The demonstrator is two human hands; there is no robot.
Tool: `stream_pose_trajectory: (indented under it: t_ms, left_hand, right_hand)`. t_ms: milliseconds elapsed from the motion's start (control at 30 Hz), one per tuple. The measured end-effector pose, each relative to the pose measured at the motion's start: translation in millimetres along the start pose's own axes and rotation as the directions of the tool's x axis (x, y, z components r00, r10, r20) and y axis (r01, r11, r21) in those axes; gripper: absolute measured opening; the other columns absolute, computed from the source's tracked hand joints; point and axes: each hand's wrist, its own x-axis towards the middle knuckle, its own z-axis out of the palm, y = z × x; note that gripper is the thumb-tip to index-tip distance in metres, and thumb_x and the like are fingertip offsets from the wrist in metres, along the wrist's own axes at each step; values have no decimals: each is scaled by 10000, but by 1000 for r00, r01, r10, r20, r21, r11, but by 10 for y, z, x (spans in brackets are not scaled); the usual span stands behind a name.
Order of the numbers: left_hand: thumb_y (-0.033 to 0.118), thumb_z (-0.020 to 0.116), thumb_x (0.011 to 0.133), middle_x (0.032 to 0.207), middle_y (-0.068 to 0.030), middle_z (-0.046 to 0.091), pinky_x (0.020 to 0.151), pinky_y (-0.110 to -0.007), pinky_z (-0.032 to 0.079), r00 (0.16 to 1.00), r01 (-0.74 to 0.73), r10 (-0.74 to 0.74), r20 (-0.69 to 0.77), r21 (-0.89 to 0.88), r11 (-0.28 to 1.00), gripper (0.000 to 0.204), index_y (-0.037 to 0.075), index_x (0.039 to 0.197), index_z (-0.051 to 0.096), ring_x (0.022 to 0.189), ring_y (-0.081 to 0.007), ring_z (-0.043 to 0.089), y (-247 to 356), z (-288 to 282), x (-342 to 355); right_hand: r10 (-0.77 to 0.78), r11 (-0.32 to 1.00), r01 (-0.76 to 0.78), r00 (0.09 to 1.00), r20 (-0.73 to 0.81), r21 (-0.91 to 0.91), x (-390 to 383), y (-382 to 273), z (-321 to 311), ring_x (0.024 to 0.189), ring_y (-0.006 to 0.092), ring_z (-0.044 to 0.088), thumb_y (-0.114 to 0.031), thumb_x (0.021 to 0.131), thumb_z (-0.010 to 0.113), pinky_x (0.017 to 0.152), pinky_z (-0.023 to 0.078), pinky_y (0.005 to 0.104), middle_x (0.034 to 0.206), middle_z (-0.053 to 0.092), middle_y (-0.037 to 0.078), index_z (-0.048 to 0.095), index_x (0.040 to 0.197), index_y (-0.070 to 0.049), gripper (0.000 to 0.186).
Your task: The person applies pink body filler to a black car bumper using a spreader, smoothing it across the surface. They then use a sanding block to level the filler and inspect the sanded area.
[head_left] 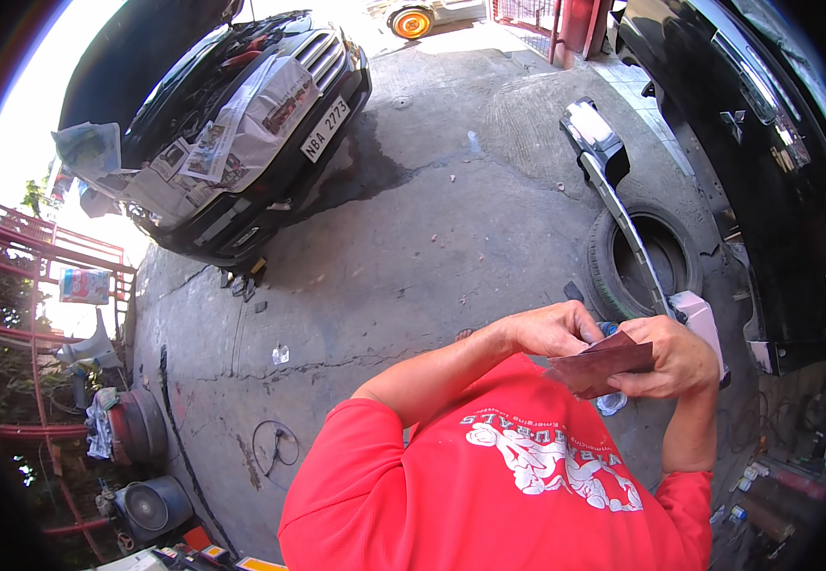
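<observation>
A piece of reddish-brown sandpaper (pixel 603 366) is held in front of my chest, with one corner standing up as if folded or torn. My left hand (pixel 560 330) pinches its upper left edge, fingers closed. On the other side my right hand (pixel 675 360) grips the sheet, the thumb lying along its lower edge. Just beyond the hands lies a black tyre (pixel 608 271) on the concrete, and a long bumper piece (pixel 627 224) with a chrome end rests across it. A pale pink block-like part (pixel 700 319) shows right behind my right hand.
At the far left stands a dark car (pixel 232 224) with its hood up and newspaper (pixel 242 133) over its front. A black vehicle panel (pixel 784 238) runs along the right. A cable loop (pixel 275 443), drums (pixel 137 423) and a red metal frame (pixel 37 328) are on the left.
</observation>
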Motion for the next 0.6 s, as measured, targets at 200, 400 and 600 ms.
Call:
stream_pose_trajectory:
  t_ms: [200, 400, 600]
  left_hand:
    - [244, 860, 964, 884, 63, 748, 620, -255, 510, 997, -63, 61, 44, 36, 997, 342, -18, 1180, 826, 751, -18, 597, 128, 29, -8]
    - [250, 863, 960, 905, 62, 754, 653, -254, 518, 991, -132, 131, 35, 23, 991, 366, -26, 1195, 818, 787, -18, 596, 49, 77, 32]
    - [150, 840, 944, 897, 5, 777, 660, -255, 539, 998, -58, 53, -39, -130, 990, 245, -42, 1094, 815, 760, -44, 650, 55, 74, 8]
  right_hand:
    - [70, 995, -66, 996, -49, 79, -36, -9, 6, 778, 299, 676, -136, 815, 837, 720, 539, 406, 841, 737, 124, 765, 933, -7, 189]
    - [84, 991, -82, 996, -24, 103, -61, -33, 14, 801, 301, 694, -134, 819, 838, 748, 553, 399, 875, 754, 130, 772, 956, 5, 206]
    - [57, 998, -52, 988, -146, 34, -113, -72, 33, 818, 305, 714, -106, 813, 830, 769, 571, 397, 868, 769, 113, 804, 1009, -4, 222]
